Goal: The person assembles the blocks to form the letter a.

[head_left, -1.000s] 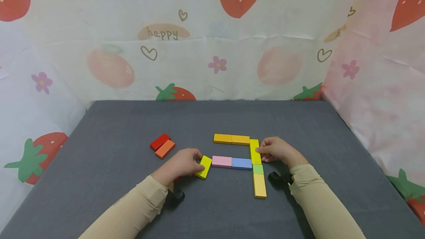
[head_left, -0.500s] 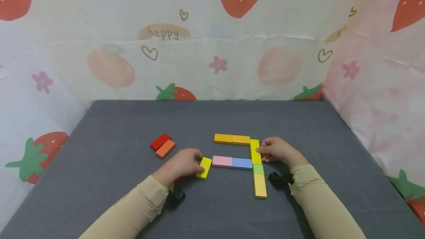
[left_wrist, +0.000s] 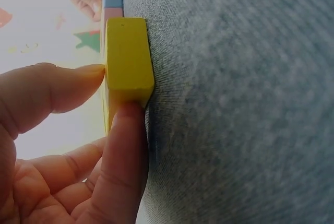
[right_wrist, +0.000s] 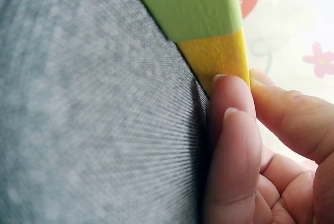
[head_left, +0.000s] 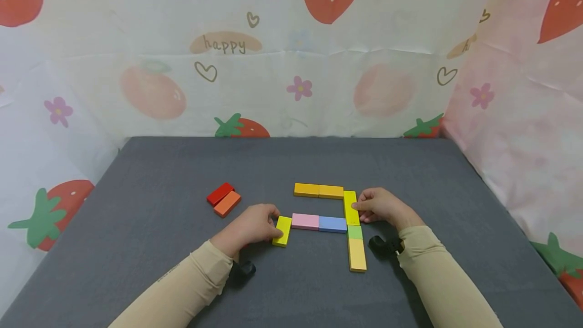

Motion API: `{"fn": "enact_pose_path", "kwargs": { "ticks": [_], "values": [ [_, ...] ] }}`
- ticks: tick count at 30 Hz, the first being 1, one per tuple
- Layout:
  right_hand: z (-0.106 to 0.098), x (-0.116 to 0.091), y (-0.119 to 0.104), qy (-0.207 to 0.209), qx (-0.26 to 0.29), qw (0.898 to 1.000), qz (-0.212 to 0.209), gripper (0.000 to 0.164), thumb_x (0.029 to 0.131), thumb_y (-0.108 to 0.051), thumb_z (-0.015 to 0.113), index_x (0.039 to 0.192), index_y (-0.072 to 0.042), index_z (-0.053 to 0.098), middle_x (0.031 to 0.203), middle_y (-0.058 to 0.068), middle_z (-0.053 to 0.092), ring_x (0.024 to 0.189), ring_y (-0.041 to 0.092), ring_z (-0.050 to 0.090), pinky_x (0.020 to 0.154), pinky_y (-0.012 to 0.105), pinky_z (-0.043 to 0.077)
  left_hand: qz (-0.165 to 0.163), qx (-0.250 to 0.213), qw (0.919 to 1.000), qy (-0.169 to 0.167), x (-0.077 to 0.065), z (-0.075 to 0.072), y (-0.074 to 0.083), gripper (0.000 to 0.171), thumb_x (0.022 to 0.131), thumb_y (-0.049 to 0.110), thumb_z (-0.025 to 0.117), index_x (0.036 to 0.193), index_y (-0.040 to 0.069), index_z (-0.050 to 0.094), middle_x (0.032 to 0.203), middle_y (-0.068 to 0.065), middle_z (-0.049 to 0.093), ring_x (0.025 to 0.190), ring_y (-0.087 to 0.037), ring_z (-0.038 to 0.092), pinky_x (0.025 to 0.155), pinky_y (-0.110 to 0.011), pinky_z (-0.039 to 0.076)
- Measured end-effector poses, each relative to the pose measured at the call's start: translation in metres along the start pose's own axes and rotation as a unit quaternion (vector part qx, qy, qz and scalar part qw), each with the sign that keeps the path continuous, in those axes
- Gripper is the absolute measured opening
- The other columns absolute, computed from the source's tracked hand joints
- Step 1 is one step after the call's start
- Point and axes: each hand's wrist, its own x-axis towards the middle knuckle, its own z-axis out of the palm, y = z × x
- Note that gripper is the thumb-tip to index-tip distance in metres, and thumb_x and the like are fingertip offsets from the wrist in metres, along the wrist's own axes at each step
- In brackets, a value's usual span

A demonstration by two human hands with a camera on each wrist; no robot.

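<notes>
In the head view my left hand (head_left: pixel 249 228) holds a yellow block (head_left: pixel 282 232) by its left side, thumb on its top face. That block stands crosswise at the left end of a pink block (head_left: pixel 305 221), which lies end to end with a blue block (head_left: pixel 332 224). My right hand (head_left: pixel 383 207) grips the side of another yellow block (head_left: pixel 350 207), thumb over its top edge and fingertips against its side in the right wrist view. Below that one, in line with it, are a green block (head_left: pixel 355 232) and a light-yellow block (head_left: pixel 357 255).
Two orange-yellow blocks (head_left: pixel 319 191) lie end to end at the top of the layout. A red block (head_left: pixel 220 194) and an orange block (head_left: pixel 227 204) lie side by side at the left. All are on a grey cloth-covered table (head_left: pixel 159 176), with a printed curtain (head_left: pixel 328 95) behind.
The left yellow block has turned slightly straighter and shifted a little right with my left hand. My right hand and the other blocks have stayed put.
</notes>
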Motion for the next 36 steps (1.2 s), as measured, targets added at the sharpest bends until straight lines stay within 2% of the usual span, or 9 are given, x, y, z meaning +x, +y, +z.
{"fn": "enact_pose_path", "kwargs": {
  "ticks": [18,27,36],
  "values": [
    [0.001,-0.002,-0.0017,0.001,0.001,1.0,-0.004,0.019,0.084,-0.022,0.066,0.085,-0.005,0.058,0.074,0.007,0.059,0.058,0.014,0.056,0.057,0.024,0.049,0.003,-0.012,0.9999,0.003,-0.0027,0.0006,0.0017,0.044,0.076,0.023,0.074,0.114,0.008,0.058,0.071,-0.002,0.055,0.06,-0.016,0.051,0.054,-0.026,0.039],
    [0.0014,-0.0015,-0.0022,-0.003,0.001,1.0,-0.007,0.019,0.084,-0.022,0.065,0.085,-0.005,0.058,0.074,0.006,0.058,0.058,0.014,0.055,0.057,0.024,0.049,0.004,-0.011,0.9998,-0.014,-0.0069,-0.0034,0.0017,0.04,0.076,0.02,0.074,0.11,0.01,0.058,0.07,-0.003,0.055,0.06,-0.016,0.05,0.054,-0.027,0.038],
    [0.0015,-0.0005,-0.0014,-0.001,-0.003,1.0,-0.008,0.018,0.085,-0.022,0.065,0.084,-0.005,0.057,0.073,0.006,0.058,0.058,0.014,0.055,0.057,0.024,0.049,0.012,-0.009,0.9997,-0.017,-0.0085,-0.0047,-0.0008,0.038,0.076,0.02,0.074,0.11,0.01,0.059,0.071,-0.002,0.055,0.061,-0.016,0.05,0.056,-0.027,0.04]
  ]
}}
